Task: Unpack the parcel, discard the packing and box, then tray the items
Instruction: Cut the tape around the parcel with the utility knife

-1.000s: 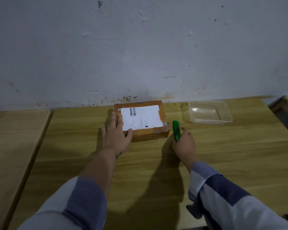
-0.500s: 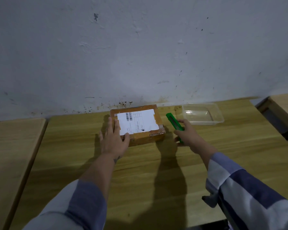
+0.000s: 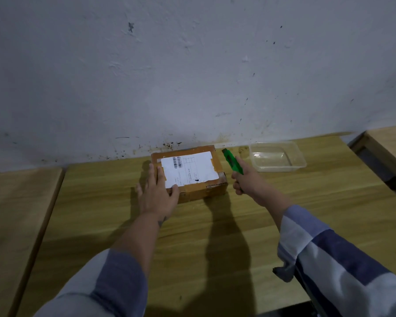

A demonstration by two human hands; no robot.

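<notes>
A small brown cardboard parcel [image 3: 201, 191], taped shut and bearing a white shipping label, lies on the wooden table near the wall. My left hand [image 3: 157, 193] rests flat on its near-left corner, fingers spread over the top and thumb at the front edge. My right hand [image 3: 245, 179] hovers just right of the parcel, closed around a green utility knife [image 3: 232, 161] whose tip points up and away toward the wall. A clear plastic tray [image 3: 278, 157] stands empty farther right.
The table [image 3: 215, 236] runs up to a stained white wall. A second wooden table [image 3: 16, 213] adjoins on the left with a narrow gap between. Another wooden surface [image 3: 391, 145] sits at the far right beyond a gap.
My right hand picked the green knife up off the table and raised it beside the parcel's right end. My left hand stayed on the parcel.
</notes>
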